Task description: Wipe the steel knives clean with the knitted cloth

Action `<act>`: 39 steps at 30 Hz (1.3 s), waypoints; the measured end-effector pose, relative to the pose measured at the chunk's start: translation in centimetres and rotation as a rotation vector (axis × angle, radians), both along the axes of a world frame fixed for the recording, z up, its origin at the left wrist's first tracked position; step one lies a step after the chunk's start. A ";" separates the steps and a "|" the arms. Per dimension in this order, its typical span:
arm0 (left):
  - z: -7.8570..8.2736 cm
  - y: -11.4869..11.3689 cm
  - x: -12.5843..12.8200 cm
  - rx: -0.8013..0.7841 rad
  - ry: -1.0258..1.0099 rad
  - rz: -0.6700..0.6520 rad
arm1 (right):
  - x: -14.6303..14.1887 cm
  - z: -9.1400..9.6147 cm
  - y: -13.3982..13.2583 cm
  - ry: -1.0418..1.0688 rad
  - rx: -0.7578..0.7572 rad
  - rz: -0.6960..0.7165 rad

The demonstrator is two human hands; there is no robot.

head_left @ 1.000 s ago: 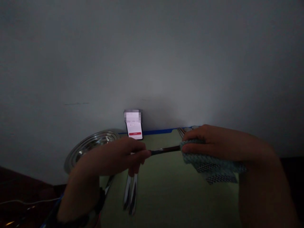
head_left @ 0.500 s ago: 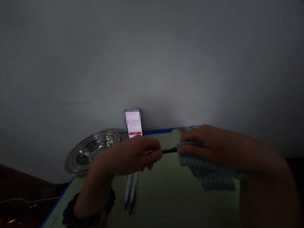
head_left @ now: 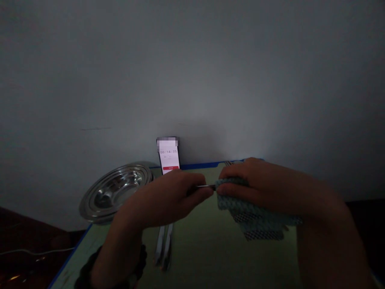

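Head view: the left hand [head_left: 171, 196], pinching a slim metal utensil [head_left: 206, 186], has drawn nearer the right hand [head_left: 255, 182] gripping cloth [head_left: 260, 232] around it, seemingly leaving little sliding room.

2 hands [head_left: 180, 194] [head_left: 251, 180], 1 cloth [head_left: 255, 214], 1 ph. [head_left: 169, 158], 2 nearside cutlery pcs. [head_left: 167, 249]

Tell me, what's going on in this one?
A person's left hand grips a thin metal utensil, which runs into a patterned cloth pinched in the right hand. Two more utensils lie side by side on the table. A metal bowl sits at the left, and a lit phone leans against the wall.
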State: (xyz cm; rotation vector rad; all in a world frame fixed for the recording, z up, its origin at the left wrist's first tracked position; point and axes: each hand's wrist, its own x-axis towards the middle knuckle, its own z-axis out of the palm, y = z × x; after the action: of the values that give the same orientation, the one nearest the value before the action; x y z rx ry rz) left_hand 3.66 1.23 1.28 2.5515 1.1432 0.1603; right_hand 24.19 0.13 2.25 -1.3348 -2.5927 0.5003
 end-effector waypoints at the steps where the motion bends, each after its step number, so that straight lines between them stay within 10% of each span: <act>1: 0.0 0.0 0.0 0.002 0.015 0.002 | -0.3 -0.1 0.0 -0.005 0.022 0.005; 17: 0.9 0.4 -2.2 -0.056 -0.069 0.052 | 1.7 0.3 0.6 0.222 -0.130 0.005; 26: 0.9 0.3 -2.8 0.029 -0.034 0.133 | -0.2 -0.2 1.3 0.344 0.166 -0.097; 39: 1.0 0.1 -2.5 0.002 -0.026 0.077 | 0.0 -0.4 1.8 0.634 0.083 -0.100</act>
State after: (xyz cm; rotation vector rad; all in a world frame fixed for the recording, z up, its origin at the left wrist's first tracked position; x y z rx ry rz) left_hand 1.13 1.29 2.29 2.5010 1.2327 0.2134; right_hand 24.19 1.94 1.81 -1.0513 -1.9968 0.6612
